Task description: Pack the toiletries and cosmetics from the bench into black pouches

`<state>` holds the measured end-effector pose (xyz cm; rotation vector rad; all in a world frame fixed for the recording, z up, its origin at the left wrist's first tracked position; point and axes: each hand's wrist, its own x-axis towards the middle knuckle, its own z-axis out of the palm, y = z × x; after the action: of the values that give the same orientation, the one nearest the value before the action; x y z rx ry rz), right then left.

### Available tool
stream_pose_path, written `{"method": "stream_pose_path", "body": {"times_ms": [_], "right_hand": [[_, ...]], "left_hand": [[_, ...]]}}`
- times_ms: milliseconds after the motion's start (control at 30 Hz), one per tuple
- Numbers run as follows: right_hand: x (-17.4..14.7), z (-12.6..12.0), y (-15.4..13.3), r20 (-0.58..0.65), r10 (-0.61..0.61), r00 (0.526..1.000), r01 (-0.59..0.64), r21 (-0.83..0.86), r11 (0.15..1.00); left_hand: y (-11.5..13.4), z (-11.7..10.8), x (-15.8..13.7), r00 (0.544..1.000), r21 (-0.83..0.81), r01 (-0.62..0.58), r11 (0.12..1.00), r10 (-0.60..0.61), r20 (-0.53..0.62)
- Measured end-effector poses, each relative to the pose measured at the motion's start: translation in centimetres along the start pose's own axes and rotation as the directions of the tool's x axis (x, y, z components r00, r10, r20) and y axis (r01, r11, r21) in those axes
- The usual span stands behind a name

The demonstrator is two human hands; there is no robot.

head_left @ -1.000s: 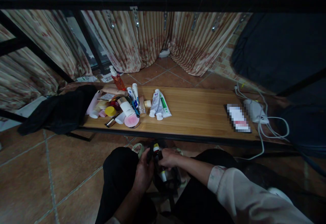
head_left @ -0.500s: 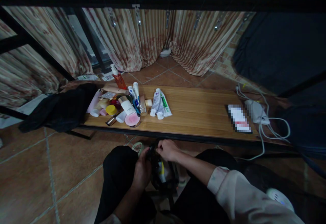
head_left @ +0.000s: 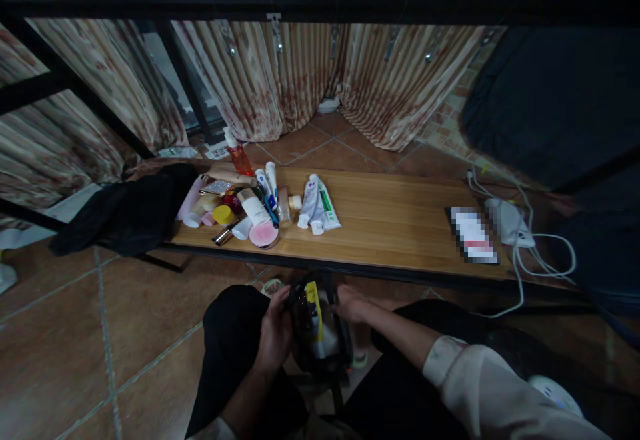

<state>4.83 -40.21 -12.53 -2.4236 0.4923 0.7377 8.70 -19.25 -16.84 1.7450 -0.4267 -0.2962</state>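
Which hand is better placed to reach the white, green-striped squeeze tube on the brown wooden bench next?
Probably the right hand: it looks nearer the tube, while the left hand seems to grip the left edge of the dark, rounded bag. The right hand's hold is unclear.

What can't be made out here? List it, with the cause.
All in the head view:
Right hand: grip lost in blur and shadow beside the dark bag.
Bag's full contents: hidden by its dark walls.
Phone: screen pixelated.
Tubes: lettering too small.
Right sleeve: cut off by the bottom edge.
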Motion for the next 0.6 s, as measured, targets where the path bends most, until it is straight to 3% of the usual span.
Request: {"method": "stream_pose_path", "body": {"times_ms": [133,300,467,600], "right_hand": [[-0.3,1.0,0.1,-0.014,-0.104,0.994,0.105,0.208,0.973],[-1.1,1.2,0.4,-0.045,-0.232,0.972,0.229,0.429,0.874],[-1.3,1.0,0.9,-0.04,-0.394,0.918,0.331,0.625,0.707],[-1.8,0.0,0.6,-0.022,-0.471,0.882,0.337,0.728,0.597]], "left_hand": [[0.1,-0.1,0.1,0.998,0.012,0.055,0.998,-0.055,-0.011],[1.0,-0.1,0.2,0.996,-0.04,0.089,0.995,-0.089,0.014],[2.6,-0.1,0.1,0.988,-0.154,0.156,0.976,-0.154,0.024],[4.1,-0.5,0.0,0.972,-0.268,0.233,0.935,-0.227,0.055]]}}
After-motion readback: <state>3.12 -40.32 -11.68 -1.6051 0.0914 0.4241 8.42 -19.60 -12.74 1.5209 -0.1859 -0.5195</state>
